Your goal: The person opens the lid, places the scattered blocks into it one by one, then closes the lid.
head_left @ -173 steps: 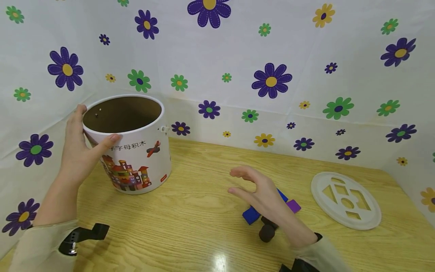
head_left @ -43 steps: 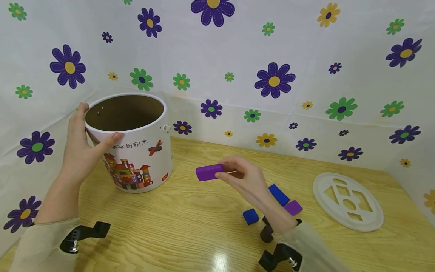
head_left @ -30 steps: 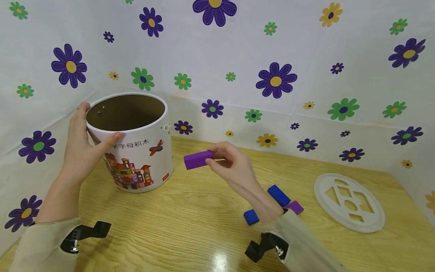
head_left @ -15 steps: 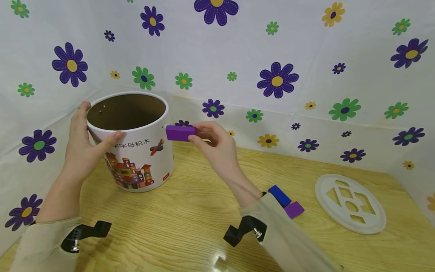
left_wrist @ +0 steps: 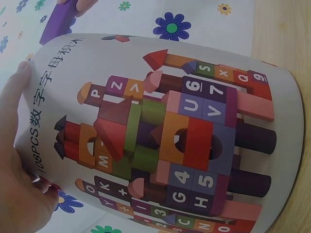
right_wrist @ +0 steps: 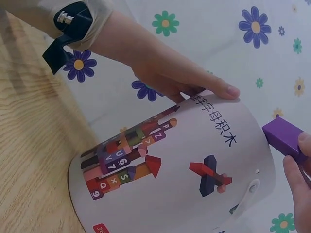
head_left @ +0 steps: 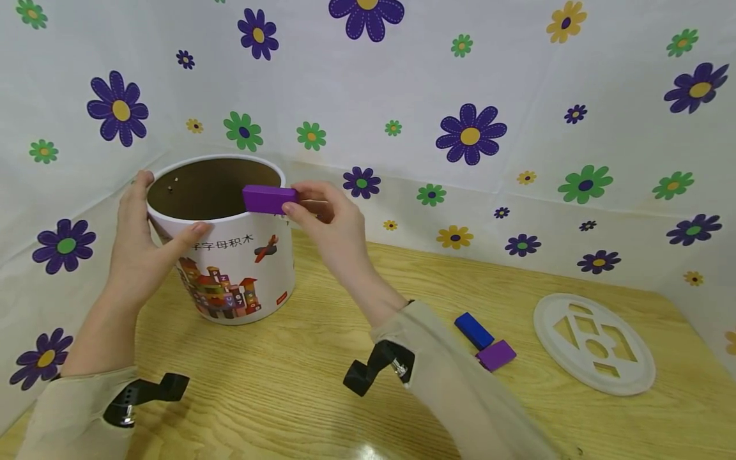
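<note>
A white round bucket (head_left: 241, 268) printed with toy blocks and lettering stands at the left of the table. My left hand (head_left: 140, 246) grips its near left rim, thumb over the front and fingers round the far side. Between thumb and fingertips, my right hand (head_left: 330, 220) pinches one end of a purple rectangular block (head_left: 267, 199). The block's free end overlaps the bucket's right rim in the head view. In the right wrist view the purple block (right_wrist: 284, 135) shows right at the rim. The bucket's bottom inside is hidden.
On the table right of my forearm lie a blue block (head_left: 474, 330) and another purple block (head_left: 497, 355). Farther right is a white round lid (head_left: 566, 358) with shaped cutouts. A flowered cloth (head_left: 402, 83) hangs behind and at both sides.
My right hand, empty at first, has taken the purple block and moved it left and up to the bucket's rim. The left hand keeps its grip. My right sleeve now covers the nearer blocks.
</note>
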`<state>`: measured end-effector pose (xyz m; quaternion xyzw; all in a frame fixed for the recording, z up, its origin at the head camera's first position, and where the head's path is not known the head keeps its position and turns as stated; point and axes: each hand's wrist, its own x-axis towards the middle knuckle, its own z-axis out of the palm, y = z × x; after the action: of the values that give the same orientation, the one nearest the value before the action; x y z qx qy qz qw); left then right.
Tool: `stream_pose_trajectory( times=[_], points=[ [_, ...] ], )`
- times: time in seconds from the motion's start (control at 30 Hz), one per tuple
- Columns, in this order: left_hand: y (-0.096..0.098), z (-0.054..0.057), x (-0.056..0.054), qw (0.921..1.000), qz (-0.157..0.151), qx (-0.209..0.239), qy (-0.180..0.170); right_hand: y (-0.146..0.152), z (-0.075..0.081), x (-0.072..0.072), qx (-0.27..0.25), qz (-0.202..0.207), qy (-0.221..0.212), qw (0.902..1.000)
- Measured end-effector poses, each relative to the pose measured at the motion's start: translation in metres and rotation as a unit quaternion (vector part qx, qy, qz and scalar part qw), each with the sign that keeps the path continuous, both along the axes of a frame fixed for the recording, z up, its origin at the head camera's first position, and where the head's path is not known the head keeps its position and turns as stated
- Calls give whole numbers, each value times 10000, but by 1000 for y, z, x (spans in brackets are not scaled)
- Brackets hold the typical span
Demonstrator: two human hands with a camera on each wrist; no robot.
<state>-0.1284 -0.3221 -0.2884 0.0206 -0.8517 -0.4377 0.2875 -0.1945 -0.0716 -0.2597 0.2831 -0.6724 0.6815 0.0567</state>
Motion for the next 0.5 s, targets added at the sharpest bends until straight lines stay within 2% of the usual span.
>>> stream_pose_trajectory(
  times=[0.5],
  points=[
    [2,0,0,9998,-100,123,71,-16,11,-6,767,18,450,9960]
  ],
)
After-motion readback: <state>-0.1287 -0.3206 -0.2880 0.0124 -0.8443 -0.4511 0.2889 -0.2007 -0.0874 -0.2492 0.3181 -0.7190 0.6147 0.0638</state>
